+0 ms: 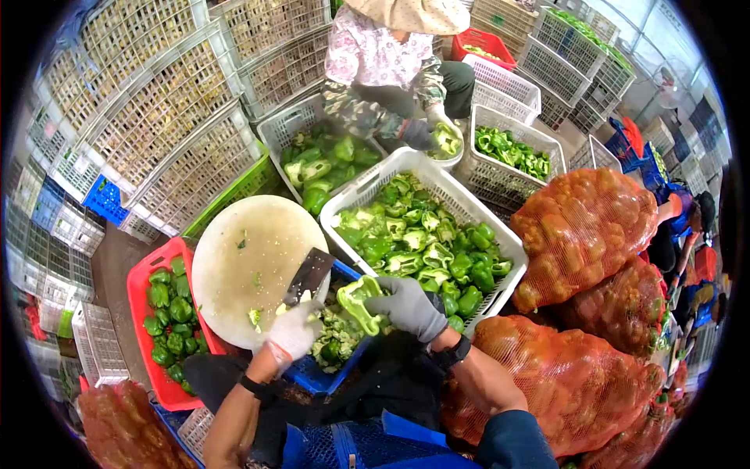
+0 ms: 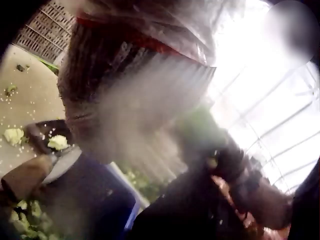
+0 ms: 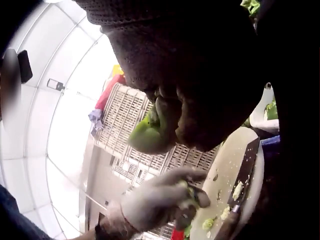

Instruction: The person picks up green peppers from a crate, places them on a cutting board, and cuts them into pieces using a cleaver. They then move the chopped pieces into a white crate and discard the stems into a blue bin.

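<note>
My right hand, in a grey glove, grips an opened green bell pepper over a blue bin of pepper scraps. My left hand, in a white glove, hangs over the bin's left side with bent fingers. Pale green shows at its fingertips in the right wrist view; I cannot tell whether they pinch it. A cleaver lies on the round cutting board, its wooden handle sticking past the board's edge, apart from the left hand. Pale core bits lie by the blade.
A white crate of opened peppers stands ahead. Whole peppers fill a red crate at left. Orange mesh sacks crowd the right side. Across from me, a person handles peppers beside another crate. Stacked crates rise behind the board.
</note>
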Demonstrator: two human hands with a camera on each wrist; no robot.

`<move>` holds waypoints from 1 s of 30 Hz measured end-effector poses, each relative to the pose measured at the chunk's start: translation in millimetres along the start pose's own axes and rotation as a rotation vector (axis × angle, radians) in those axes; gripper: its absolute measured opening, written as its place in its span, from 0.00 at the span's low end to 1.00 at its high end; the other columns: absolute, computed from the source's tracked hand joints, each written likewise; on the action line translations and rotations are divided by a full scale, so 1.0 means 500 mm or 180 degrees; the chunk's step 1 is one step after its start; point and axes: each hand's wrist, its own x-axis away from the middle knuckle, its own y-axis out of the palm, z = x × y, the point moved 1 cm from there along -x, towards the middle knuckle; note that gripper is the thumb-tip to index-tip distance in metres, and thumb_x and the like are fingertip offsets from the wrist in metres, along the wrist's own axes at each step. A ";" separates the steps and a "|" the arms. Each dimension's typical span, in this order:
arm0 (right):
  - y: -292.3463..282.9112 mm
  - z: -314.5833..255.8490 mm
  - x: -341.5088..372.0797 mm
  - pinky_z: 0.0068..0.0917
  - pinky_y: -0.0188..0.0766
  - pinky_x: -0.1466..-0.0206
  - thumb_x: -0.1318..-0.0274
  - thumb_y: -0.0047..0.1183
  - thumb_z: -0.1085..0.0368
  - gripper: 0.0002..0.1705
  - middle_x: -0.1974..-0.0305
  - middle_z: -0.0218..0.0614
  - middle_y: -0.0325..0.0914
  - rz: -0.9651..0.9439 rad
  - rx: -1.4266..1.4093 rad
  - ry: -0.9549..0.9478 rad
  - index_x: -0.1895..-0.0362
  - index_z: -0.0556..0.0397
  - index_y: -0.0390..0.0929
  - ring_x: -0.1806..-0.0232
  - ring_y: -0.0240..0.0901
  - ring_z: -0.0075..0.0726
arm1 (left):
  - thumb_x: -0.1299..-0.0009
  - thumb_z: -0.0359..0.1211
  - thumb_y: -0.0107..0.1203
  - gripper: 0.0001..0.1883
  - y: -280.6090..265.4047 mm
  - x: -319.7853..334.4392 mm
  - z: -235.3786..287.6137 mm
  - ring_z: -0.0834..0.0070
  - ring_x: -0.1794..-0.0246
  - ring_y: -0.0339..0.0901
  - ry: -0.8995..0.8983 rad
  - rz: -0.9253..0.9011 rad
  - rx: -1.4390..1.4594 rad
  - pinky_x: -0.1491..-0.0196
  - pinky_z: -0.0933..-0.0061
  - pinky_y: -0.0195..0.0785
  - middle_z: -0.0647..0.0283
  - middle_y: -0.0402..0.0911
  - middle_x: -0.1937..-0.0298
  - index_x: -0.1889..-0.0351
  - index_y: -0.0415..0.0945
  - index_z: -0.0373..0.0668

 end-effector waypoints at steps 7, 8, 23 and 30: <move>-0.222 0.066 -0.081 0.32 0.78 0.64 0.34 0.66 0.64 0.14 0.68 0.29 0.86 0.1234 0.2395 -0.1260 0.49 0.57 0.91 0.68 0.82 0.27 | 0.28 0.44 0.65 0.37 0.061 -0.024 0.005 0.39 0.43 0.87 0.0029 -0.1046 -0.0843 0.33 0.48 0.78 0.33 0.87 0.42 0.22 0.73 0.40; -0.298 0.096 -0.121 0.34 0.79 0.63 0.33 0.64 0.65 0.13 0.67 0.29 0.86 0.1515 0.2070 -0.0652 0.48 0.56 0.91 0.68 0.83 0.30 | 0.28 0.44 0.65 0.35 0.058 -0.024 -0.003 0.39 0.43 0.87 0.0121 -0.1021 -0.0889 0.34 0.48 0.78 0.33 0.88 0.43 0.24 0.75 0.40; -0.124 -0.040 -0.249 0.40 0.87 0.60 0.22 0.55 0.43 0.29 0.61 0.50 0.92 0.0201 0.0665 -0.0472 0.46 0.57 0.90 0.65 0.91 0.48 | 0.26 0.42 0.63 0.14 -0.229 0.158 -0.075 0.47 0.53 0.89 -0.0662 0.1238 -0.0569 0.48 0.53 0.81 0.46 0.90 0.58 0.54 0.91 0.42; 0.298 0.079 -0.244 0.48 0.83 0.67 0.24 0.51 0.32 0.40 0.67 0.55 0.89 -0.0995 0.3884 -0.0987 0.40 0.60 0.84 0.72 0.87 0.59 | 0.26 0.45 0.63 0.13 -0.381 0.359 -0.343 0.48 0.54 0.89 -0.1966 0.2528 -0.0523 0.49 0.50 0.81 0.49 0.91 0.60 0.59 0.89 0.47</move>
